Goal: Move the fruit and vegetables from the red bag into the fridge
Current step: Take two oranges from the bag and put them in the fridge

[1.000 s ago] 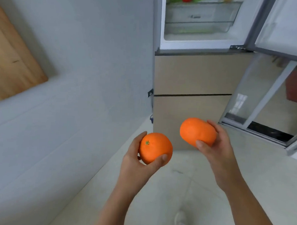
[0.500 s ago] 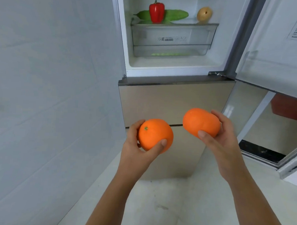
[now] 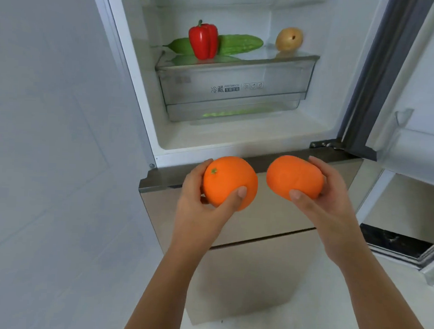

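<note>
My left hand [image 3: 201, 208] grips an orange [image 3: 229, 181] with a green stem spot. My right hand [image 3: 326, 204] grips a second orange [image 3: 293, 176]. Both oranges hover side by side just in front of the open fridge [image 3: 236, 142], below its lower edge. On the glass shelf [image 3: 240, 62] inside stand a red bell pepper [image 3: 203, 40], a green bitter gourd [image 3: 237, 44] behind it, and a yellowish pear [image 3: 289, 39] at the right. The red bag is out of sight.
A clear crisper drawer [image 3: 233, 90] sits under the shelf. The fridge door [image 3: 423, 93] stands open at the right. Beige lower drawers [image 3: 257, 240] are closed beneath. A grey wall [image 3: 57, 157] runs along the left; pale floor lies below.
The view has risen and come closer to the fridge. Both hands have lifted the oranges up toward the fridge opening and brought them nearer each other.
</note>
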{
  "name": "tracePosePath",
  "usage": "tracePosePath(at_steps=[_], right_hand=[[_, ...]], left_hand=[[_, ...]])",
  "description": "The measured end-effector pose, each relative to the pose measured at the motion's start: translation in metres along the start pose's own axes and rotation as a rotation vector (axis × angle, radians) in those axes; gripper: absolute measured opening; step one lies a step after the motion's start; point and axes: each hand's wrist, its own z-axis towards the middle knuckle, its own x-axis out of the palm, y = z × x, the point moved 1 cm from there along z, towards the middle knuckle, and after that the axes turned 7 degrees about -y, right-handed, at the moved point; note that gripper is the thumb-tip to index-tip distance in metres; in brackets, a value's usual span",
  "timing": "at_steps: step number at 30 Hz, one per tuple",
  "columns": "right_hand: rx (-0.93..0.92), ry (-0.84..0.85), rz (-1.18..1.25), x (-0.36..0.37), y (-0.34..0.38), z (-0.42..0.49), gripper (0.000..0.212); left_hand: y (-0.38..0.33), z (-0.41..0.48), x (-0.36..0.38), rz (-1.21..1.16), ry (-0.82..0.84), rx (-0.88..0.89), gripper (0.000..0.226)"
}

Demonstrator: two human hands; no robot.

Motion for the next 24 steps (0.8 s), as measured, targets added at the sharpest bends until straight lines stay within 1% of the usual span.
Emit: tracePosePath(at_steps=[5,7,11,14,16,18,19,21,24], right_hand=[[-0.109,0.005,-0.007,0.03,0.004,0.07,0.063],[-0.132,-0.005,-0.02,0.035,0.007,0.091,0.067],[-0.162,-0.057,-0.052,0.038,0.013,0.129,0.064],[-0.211,-0.052,-0.075,0.039,0.02,0.163,0.065],[-0.276,-0.035,-0.049,0.041,0.027,0.188,0.066],[-0.355,-0.003,-0.016,0.045,0.036,0.215,0.061],[-0.383,0.007,0.001,0.047,0.04,0.229,0.059],[-0.432,0.007,0.009,0.048,0.048,0.257,0.061],[-0.494,-0.047,-0.05,0.046,0.056,0.295,0.062]], left_hand=[[-0.008,0.079,0.008,-0.074,0.01,0.096,0.074],[-0.013,0.105,0.013,-0.074,0.028,0.141,0.072],[-0.027,0.15,0.023,-0.104,0.02,0.2,0.069],[-0.04,0.18,0.033,-0.154,0.012,0.243,0.061],[-0.053,0.198,0.041,-0.177,0.032,0.277,0.055],[-0.068,0.216,0.047,-0.183,0.049,0.317,0.052],[-0.076,0.226,0.05,-0.181,0.043,0.341,0.05],[-0.089,0.247,0.054,-0.162,0.005,0.378,0.051],[-0.104,0.275,0.057,-0.117,-0.055,0.409,0.054]])
